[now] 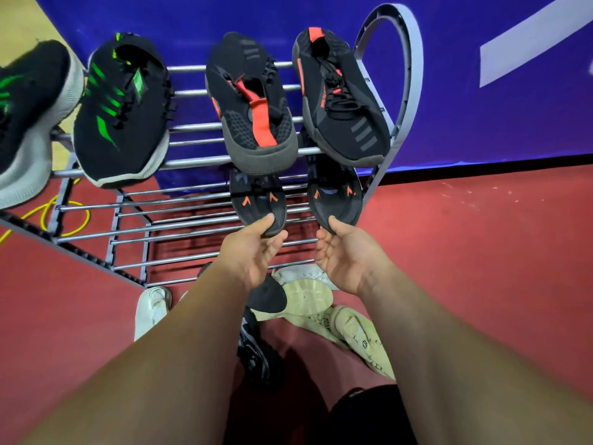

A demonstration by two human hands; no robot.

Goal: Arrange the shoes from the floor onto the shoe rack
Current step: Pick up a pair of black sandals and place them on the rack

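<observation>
A metal shoe rack (pixel 192 139) stands against a blue wall. Its top shelf carries two black-and-green sneakers (pixel 122 110) at the left and two black-and-orange sneakers (pixel 253 101) at the right. On the second shelf lie two black shoes with orange marks. My left hand (pixel 253 252) pinches the near end of the left one (pixel 256 200), thumb on top. My right hand (pixel 343 255) holds the near end of the right one (pixel 335 194) the same way. On the floor below are white and cream shoes (pixel 308 297) and a dark shoe (pixel 256 351), partly hidden by my arms.
The floor (pixel 481 252) is red. A yellow cable (pixel 64 220) loops on the floor behind the rack's left side. A white shoe (pixel 150 309) lies by the rack's front corner. The lower shelves' bars show bare at the left.
</observation>
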